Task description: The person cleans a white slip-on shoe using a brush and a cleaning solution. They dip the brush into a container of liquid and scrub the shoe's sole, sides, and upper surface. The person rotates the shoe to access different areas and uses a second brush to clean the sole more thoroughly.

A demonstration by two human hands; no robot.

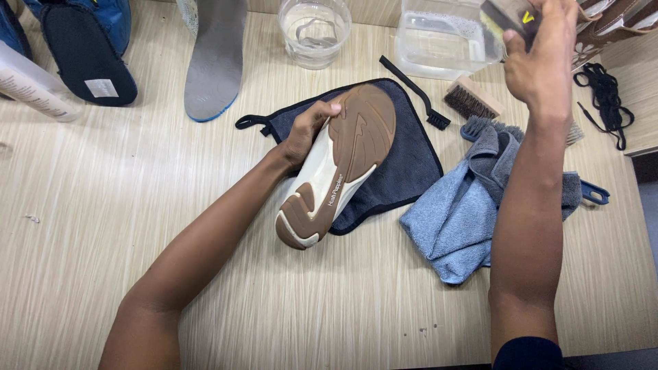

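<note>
One shoe [343, 161], brown-white sole up | left fingers [317, 118] gripping it | right fingers [548, 27] clutching brush [506, 15]

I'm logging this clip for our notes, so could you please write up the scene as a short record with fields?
Left hand: the left hand grips a shoe by its side, brown sole turned up.
Right hand: the right hand holds a small brush raised over a clear rectangular tub.
Under the shoe: dark blue cloth on the wooden table.
Beside it: light blue towel, wooden bristle brush, thin black brush.
Far edge: grey insole, round clear bowl, black laces.
</note>
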